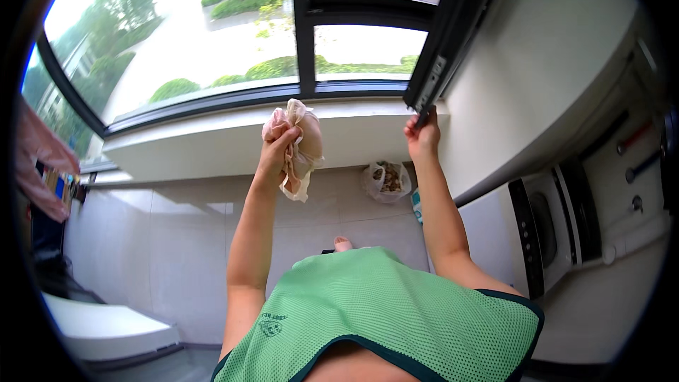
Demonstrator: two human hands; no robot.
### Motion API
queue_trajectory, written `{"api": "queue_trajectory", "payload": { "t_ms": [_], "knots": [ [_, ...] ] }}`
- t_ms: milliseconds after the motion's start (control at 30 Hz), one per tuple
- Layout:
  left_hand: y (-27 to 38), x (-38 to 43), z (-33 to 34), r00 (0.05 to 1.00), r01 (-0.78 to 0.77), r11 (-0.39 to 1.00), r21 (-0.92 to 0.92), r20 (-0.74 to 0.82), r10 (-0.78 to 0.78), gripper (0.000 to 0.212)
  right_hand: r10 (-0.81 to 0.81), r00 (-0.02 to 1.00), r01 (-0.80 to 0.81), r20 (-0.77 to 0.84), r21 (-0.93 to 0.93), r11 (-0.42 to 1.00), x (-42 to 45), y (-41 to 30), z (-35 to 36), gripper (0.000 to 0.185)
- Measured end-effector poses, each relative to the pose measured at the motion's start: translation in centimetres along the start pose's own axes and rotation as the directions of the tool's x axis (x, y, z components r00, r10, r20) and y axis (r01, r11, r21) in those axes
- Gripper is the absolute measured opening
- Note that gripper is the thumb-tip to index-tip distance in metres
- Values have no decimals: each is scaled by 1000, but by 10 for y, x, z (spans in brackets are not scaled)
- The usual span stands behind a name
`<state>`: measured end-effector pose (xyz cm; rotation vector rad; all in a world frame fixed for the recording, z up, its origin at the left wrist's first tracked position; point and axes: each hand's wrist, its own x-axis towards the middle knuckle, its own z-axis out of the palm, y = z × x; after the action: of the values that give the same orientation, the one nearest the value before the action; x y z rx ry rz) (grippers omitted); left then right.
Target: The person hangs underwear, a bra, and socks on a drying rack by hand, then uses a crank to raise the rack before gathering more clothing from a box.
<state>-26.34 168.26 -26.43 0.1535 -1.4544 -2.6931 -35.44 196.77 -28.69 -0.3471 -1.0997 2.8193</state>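
My left hand [277,153] grips a bunched pink and cream cloth [305,143], held up in front of the white window sill [212,132]. Part of the cloth hangs down below my fingers. At the right, my right hand [424,135] has its fingers closed around the lower end of a dark metal window part [423,118], which looks like a handle or the sash's edge. A metal fitting [436,77] shows on the dark sash frame [448,26] just above that hand. Greenery and paving lie behind the glass.
On the tiled floor [185,244] by the wall stands a white plastic bag [387,181] with brownish contents, beside a teal and white packet [417,206]. A washing machine [536,228] is at the right. Pink clothing [45,164] hangs at the far left, near a white ledge [116,323].
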Motion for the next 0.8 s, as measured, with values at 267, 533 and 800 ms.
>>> {"api": "queue_trajectory", "payload": {
  "t_ms": [267, 533, 800],
  "knots": [
    [12, 38, 36, 977, 43, 999, -17, 212, -38, 7, -249, 939, 284, -238, 124, 951, -52, -96, -102, 20],
    [1, 43, 23, 976, 78, 995, -68, 208, -63, 14, -339, 792, 490, -508, 197, 849, -24, -215, -238, 45],
    [30, 9, 9, 983, 113, 980, -161, 163, -86, 24, -468, 474, 503, -746, -207, 839, 11, -314, -359, 51]
  ]
}}
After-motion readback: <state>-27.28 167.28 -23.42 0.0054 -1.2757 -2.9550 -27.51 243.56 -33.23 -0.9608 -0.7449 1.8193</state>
